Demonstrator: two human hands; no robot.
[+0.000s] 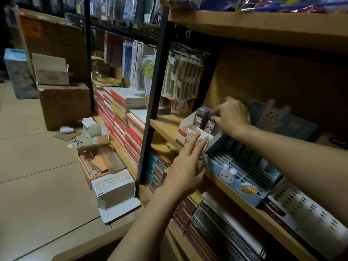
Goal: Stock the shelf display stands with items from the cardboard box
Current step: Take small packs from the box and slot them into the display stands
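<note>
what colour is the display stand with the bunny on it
Light blue display stand with a white bunny; head view.

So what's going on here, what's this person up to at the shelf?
A person is stocking a white display stand on a wooden shelf. The right hand pinches a small dark pack at the stand's back row, where two similar packs already stand upright. The left hand, fingers straight, rests against the stand's front. Its front slots look unfilled. A blue rabbit-printed stand sits alongside.
</note>
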